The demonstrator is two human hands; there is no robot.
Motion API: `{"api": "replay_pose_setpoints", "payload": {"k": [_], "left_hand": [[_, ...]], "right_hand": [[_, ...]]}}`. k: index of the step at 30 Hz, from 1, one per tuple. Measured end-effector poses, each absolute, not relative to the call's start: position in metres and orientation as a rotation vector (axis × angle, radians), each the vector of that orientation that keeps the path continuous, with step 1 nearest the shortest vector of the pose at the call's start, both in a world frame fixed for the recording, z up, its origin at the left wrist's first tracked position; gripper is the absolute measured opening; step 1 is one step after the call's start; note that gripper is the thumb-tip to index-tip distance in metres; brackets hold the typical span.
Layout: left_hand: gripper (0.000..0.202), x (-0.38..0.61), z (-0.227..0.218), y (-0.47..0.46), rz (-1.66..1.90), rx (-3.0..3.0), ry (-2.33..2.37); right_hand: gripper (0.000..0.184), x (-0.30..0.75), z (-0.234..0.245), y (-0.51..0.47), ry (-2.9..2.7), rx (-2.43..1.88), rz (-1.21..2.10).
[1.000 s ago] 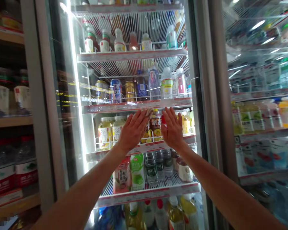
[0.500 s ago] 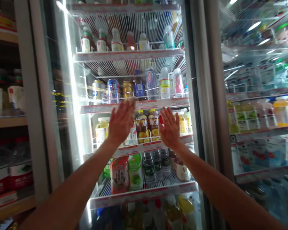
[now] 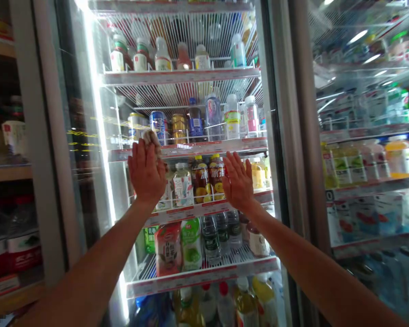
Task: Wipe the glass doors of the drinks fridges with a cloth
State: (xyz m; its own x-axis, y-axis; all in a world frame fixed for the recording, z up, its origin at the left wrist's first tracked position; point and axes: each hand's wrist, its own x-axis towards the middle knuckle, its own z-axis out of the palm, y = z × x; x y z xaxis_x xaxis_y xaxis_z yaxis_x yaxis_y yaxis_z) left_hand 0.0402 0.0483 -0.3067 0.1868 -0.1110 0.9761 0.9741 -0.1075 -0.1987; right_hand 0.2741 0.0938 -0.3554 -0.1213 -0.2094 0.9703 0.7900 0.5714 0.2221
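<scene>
My left hand (image 3: 146, 172) lies flat against the glass door (image 3: 88, 190) of a lit drinks fridge, pressing a small crumpled cloth (image 3: 152, 136) that shows above its fingertips. My right hand (image 3: 238, 181) rests open on the same glass further right, fingers spread, holding nothing. Behind the glass between the two hands stand bottles of yellow tea (image 3: 201, 179) on a wire shelf (image 3: 207, 209). Cans (image 3: 157, 125) line the shelf above my left hand.
The door's right frame (image 3: 281, 136) separates it from a second fridge door (image 3: 364, 136) full of cartons and bottles. At the left, open wooden shelves (image 3: 7, 172) carry jars and boxes. Lower fridge shelves hold water and juice bottles (image 3: 211, 236).
My left hand has slid left and slightly up across the glass with the cloth. My right hand has stayed in nearly the same spot.
</scene>
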Motion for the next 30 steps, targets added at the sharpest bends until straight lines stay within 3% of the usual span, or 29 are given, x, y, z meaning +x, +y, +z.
{"api": "replay_pose_setpoints", "payload": {"k": [7, 13, 19, 24, 30], "left_hand": [[0.044, 0.075, -0.324, 0.05, -0.694, -1.63, -0.669], [0.05, 0.032, -0.307, 0.043, -1.243, -1.237, -1.019], [0.048, 0.096, -0.343, 0.055, -0.881, -1.566, -0.778], [0.058, 0.108, -0.349, 0.059, -1.093, -1.588, -0.79], [0.082, 0.036, -0.368, 0.037, -1.072, -1.549, -1.025]], "right_hand": [[0.057, 0.276, -0.356, 0.094, -1.422, -0.562, -0.927], [0.056, 0.275, -0.356, 0.094, -1.462, -0.612, -0.925], [0.052, 0.275, -0.357, 0.092, -1.452, -0.48, -0.911], [0.046, 0.252, -0.358, 0.076, -1.663, -0.211, -0.812], [0.045, 0.186, -0.339, 0.054, -1.639, -0.555, -0.782]]}}
